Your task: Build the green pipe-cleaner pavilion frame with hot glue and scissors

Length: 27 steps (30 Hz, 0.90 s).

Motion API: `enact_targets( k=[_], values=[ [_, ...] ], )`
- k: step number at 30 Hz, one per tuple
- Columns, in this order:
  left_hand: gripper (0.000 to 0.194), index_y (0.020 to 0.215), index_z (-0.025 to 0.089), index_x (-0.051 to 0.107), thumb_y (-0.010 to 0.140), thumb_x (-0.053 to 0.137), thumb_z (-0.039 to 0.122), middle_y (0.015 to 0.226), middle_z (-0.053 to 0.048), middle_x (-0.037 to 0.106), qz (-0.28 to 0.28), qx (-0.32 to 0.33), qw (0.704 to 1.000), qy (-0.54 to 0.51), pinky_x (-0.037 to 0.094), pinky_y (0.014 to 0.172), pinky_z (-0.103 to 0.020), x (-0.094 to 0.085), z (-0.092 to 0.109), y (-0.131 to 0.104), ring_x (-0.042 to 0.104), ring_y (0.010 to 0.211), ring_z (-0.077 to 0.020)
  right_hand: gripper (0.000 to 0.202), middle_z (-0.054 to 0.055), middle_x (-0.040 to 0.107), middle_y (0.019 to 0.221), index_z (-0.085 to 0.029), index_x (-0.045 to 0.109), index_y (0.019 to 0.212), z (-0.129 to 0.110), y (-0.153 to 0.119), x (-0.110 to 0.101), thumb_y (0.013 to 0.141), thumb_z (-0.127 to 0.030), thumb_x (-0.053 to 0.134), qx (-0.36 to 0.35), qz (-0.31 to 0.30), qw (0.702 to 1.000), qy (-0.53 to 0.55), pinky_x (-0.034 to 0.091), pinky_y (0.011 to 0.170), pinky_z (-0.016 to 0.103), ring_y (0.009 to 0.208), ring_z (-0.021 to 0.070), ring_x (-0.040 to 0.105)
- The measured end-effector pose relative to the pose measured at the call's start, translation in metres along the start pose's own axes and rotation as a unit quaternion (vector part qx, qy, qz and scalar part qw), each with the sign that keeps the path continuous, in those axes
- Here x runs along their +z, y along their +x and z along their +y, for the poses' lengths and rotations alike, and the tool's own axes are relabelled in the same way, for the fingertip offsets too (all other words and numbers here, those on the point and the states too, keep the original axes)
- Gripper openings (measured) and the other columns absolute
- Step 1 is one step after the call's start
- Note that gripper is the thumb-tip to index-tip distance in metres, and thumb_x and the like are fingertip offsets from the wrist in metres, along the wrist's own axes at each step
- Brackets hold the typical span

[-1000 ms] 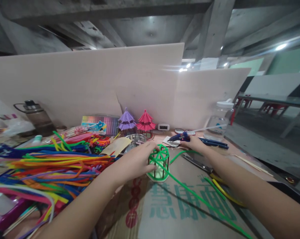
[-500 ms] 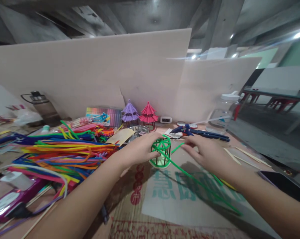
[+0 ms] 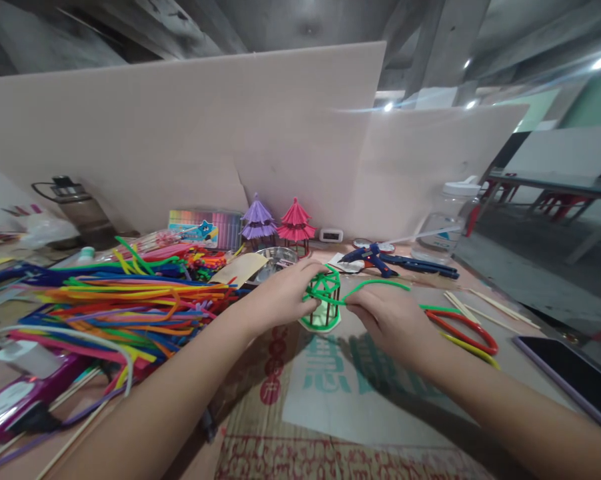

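Observation:
A small green frame (image 3: 325, 308) with dark posts and a pale green base stands on the work surface in the middle. My left hand (image 3: 293, 293) is closed on the frame's upper left side. To its right, my right hand (image 3: 380, 310) pinches a green fuzzy stem (image 3: 383, 283), whose near end runs to the frame's top and whose free end curves out above the hand. A red stem loop (image 3: 473, 333) and a yellow stem (image 3: 473, 352) lie right of my right hand.
Colourful stems (image 3: 130, 307) are heaped at the left. Two small pagodas, purple (image 3: 258, 220) and pink (image 3: 296, 221), stand behind. A glue gun (image 3: 370, 259), clear jar (image 3: 438, 223) and phone (image 3: 570, 373) are at the right, with wooden sticks (image 3: 500, 308).
My right hand has moved left and down to the frame and now pinches the long green stem. That stem's free end has swung from the lower right to above the hand.

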<state>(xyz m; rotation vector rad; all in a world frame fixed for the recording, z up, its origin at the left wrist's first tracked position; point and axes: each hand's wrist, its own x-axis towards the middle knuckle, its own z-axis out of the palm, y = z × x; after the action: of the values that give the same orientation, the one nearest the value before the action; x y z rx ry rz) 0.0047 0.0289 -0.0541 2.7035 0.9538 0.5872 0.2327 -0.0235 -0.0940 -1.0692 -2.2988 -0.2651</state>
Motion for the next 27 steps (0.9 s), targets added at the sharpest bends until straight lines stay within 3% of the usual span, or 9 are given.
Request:
enact_targets(
  k=[4, 11, 27],
  values=[
    [0.051, 0.127, 0.021, 0.053, 0.078, 0.061, 0.013, 0.136, -0.010, 0.056, 0.002, 0.009, 1.000, 0.007, 0.045, 0.107, -0.042, 0.001, 0.000, 0.001, 0.054, 0.126, -0.0265, 0.022, 0.005, 0.066, 0.077, -0.018, 0.063, 0.085, 0.001, 0.008, -0.005, 0.098, -0.023, 0.046, 0.008, 0.003, 1.000, 0.013, 0.039, 0.066, 0.031, 0.073, 0.0195, 0.057],
    [0.055, 0.131, 0.022, 0.050, 0.078, 0.061, 0.012, 0.137, -0.009, 0.055, 0.003, 0.032, 0.999, 0.020, 0.046, 0.107, -0.040, 0.003, -0.004, 0.001, 0.052, 0.128, -0.0249, 0.015, 0.003, 0.072, 0.083, -0.023, 0.068, 0.085, 0.014, 0.031, -0.016, 0.092, -0.023, 0.055, 0.100, -0.119, 0.985, 0.074, 0.040, 0.066, 0.028, 0.075, 0.0183, 0.062],
    [0.053, 0.130, 0.022, 0.050, 0.079, 0.060, 0.013, 0.134, -0.011, 0.056, -0.012, 0.024, 0.999, 0.038, 0.049, 0.101, -0.043, 0.001, -0.003, 0.003, 0.056, 0.122, -0.0271, 0.013, 0.002, 0.069, 0.077, -0.022, 0.067, 0.079, 0.019, 0.022, 0.001, 0.089, -0.025, 0.059, 0.144, -0.064, 0.975, 0.157, 0.042, 0.063, 0.028, 0.071, 0.0170, 0.060]
  ],
)
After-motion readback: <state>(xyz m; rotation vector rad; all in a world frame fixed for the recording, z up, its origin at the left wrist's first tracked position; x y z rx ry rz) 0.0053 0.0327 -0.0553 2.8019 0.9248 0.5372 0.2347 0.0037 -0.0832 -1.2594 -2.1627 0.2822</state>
